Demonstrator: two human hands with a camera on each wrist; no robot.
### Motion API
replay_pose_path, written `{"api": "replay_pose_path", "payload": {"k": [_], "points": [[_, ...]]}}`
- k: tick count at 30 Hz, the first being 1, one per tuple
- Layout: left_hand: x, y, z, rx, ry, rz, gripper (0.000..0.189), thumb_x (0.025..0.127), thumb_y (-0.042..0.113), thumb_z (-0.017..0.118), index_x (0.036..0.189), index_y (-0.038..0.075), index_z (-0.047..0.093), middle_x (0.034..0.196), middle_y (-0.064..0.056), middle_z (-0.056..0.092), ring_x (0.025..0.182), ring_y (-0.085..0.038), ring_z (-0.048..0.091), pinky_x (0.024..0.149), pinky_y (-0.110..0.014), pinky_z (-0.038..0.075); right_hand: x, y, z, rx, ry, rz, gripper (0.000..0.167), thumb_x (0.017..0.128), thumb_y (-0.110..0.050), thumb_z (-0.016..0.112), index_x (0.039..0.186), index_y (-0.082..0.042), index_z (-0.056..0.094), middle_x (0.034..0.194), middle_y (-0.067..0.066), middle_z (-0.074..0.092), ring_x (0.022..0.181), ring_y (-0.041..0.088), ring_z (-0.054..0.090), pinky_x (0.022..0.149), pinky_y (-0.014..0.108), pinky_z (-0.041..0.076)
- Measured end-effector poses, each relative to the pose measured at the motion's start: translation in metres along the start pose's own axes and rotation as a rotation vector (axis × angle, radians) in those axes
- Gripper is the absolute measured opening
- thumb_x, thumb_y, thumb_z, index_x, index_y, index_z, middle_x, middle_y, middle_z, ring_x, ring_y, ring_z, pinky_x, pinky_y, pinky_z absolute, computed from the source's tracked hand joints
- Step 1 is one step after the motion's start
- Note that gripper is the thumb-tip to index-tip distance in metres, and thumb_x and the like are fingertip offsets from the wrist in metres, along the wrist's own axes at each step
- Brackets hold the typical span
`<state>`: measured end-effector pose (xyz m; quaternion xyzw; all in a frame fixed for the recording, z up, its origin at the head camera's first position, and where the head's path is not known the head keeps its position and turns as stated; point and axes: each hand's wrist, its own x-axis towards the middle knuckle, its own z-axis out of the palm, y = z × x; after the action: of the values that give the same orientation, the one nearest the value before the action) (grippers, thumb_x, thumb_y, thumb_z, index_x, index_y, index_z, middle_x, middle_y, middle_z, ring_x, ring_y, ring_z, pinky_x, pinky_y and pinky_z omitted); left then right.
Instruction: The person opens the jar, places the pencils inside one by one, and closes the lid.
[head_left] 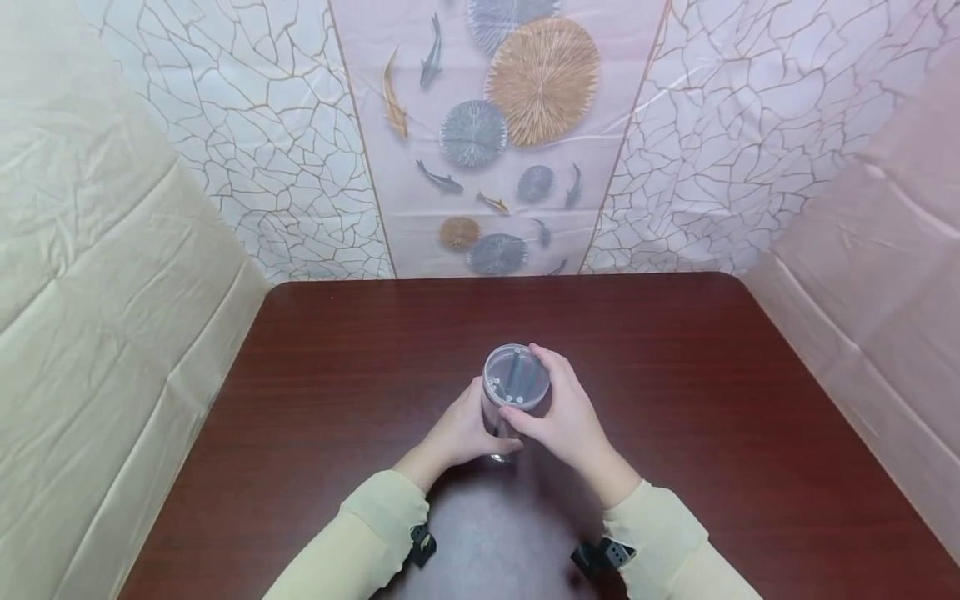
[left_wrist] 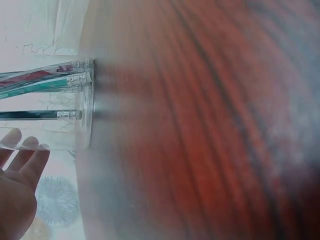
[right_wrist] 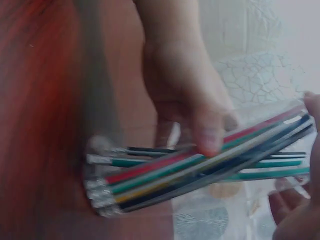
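A clear cylindrical jar (head_left: 501, 425) stands nearly upright in front of me, its round clear lid (head_left: 516, 377) facing up. Inside are several pencils (right_wrist: 150, 175) in red, green, yellow and dark colours, with silver ends down at the base. My left hand (head_left: 461, 429) grips the jar's side, its thumb across the front; in the right wrist view this hand (right_wrist: 185, 95) comes in from the top. With thumb and fingers on opposite sides of the rim, my right hand (head_left: 562, 417) holds the lid. The left wrist view shows the jar's base (left_wrist: 89, 105) close over the table.
A dark red-brown wooden table (head_left: 360, 350) spreads around the jar. Behind it hangs a patterned cloth (head_left: 300, 150), and pale cloth walls (head_left: 847, 275) enclose both sides. Small black devices (head_left: 600, 557) sit at both wrists.
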<state>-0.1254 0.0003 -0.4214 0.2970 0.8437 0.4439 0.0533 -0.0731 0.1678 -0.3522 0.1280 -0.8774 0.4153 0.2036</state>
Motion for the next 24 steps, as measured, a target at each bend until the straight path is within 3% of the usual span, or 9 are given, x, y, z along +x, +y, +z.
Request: {"api": "replay_pose_path", "payload": {"k": [8,16,24], "points": [[0.0058,-0.0039,0.0027,-0.005,-0.021,0.018,0.09,0.063,0.037,0.085,0.132,0.008,0.035,0.122,-0.005,0.049,0.107,-0.016,0.051,0.092,-0.033,0.043,0.007,-0.0025,-0.0051,-0.005,-0.067,0.086,0.082,0.067,-0.024,0.084,0.131,0.0,0.039,0.128,0.015,0.044,0.113,0.026,0.048,0.095,0.042,0.04],[0.0069,-0.006,0.001,-0.002,-0.026,0.032,0.092,0.062,0.036,0.086,0.133,0.007,0.035,0.122,-0.006,0.049,0.108,-0.016,0.05,0.092,-0.033,0.043,0.0078,-0.0046,-0.0032,-0.013,-0.075,0.133,0.083,0.067,-0.026,0.084,0.132,-0.002,0.037,0.128,0.014,0.043,0.111,0.026,0.049,0.094,0.043,0.041],[0.0078,-0.0099,0.0,-0.013,-0.013,0.003,0.093,0.062,0.037,0.086,0.133,0.006,0.034,0.123,-0.007,0.047,0.11,-0.017,0.05,0.093,-0.034,0.042,0.0093,-0.0074,0.0011,-0.021,-0.079,0.175,0.089,0.07,-0.03,0.082,0.137,-0.001,0.032,0.131,0.017,0.04,0.112,0.028,0.049,0.095,0.044,0.041]]}}
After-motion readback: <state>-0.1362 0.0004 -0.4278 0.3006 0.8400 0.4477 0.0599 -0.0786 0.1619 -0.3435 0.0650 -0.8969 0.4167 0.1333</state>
